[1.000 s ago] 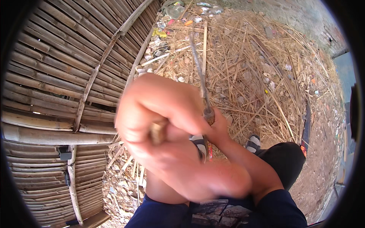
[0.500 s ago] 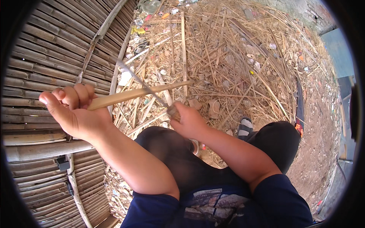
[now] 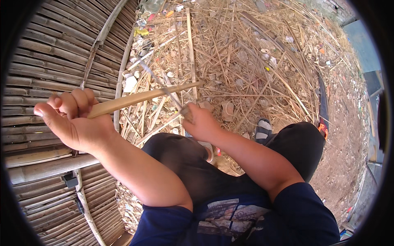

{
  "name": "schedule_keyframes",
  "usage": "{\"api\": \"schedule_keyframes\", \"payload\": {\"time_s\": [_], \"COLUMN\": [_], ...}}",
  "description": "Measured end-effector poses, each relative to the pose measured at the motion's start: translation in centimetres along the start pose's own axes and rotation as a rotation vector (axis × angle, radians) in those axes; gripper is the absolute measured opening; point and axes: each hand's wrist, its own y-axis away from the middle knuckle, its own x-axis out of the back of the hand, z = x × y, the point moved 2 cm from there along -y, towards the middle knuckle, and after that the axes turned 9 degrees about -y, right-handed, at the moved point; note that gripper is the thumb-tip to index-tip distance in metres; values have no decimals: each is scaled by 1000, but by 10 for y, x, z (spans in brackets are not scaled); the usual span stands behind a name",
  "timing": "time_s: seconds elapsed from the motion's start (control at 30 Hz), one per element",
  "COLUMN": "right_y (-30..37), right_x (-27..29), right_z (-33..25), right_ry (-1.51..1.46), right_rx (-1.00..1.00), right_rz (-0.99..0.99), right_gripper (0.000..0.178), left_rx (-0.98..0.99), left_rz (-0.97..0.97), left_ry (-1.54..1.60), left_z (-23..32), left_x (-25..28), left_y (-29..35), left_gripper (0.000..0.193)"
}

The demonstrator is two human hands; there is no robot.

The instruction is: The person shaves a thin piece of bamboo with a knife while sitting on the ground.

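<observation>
My left hand point(image 3: 80, 119), palm turned up, holds the thick end of a pale, split bamboo strip point(image 3: 135, 99), which slants out to the right and narrows to a darker tip. Fingers curl round the strip while the thumb points away to the left. In my right hand point(image 3: 203, 123) is the wooden handle of a knife point(image 3: 174, 98). Its long, thin blade crosses the strip near the middle, pointing up and left, and is smeared by motion toward its end. Whether the edge touches the strip, I cannot tell.
A bamboo-slat wall point(image 3: 45, 86) rises close on my left. Bamboo shavings and long strips point(image 3: 192, 53) litter the ground ahead. A saw with an orange-red handle point(image 3: 323, 130) lies to the right of my bent knee point(image 3: 301, 143). Blue-grey panels point(image 3: 363, 47) stand at the far right.
My left hand and the bamboo strip have shifted slightly left in the picture. The knife still crosses the strip, its blade a little nearer the strip's tip. Both hands keep their grips.
</observation>
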Motion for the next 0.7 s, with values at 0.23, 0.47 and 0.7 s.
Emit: {"api": "schedule_keyframes", "payload": {"time_s": [0.23,0.47,0.7], "right_y": [0,-2,2], "right_x": [-14,-7,-20], "right_z": [84,26,31], "right_ry": [117,54,12], "right_rx": [-130,-45,62], "right_rz": [179,54,-7], "right_gripper": [41,42,39], "left_rx": [-45,-59,-34], "left_rz": [399,508,613], "left_ry": [-222,-289,-343], "left_z": [9,8,9], "left_x": [-13,-11,-6], "left_y": [11,13,11], "left_gripper": [42,40,41]}}
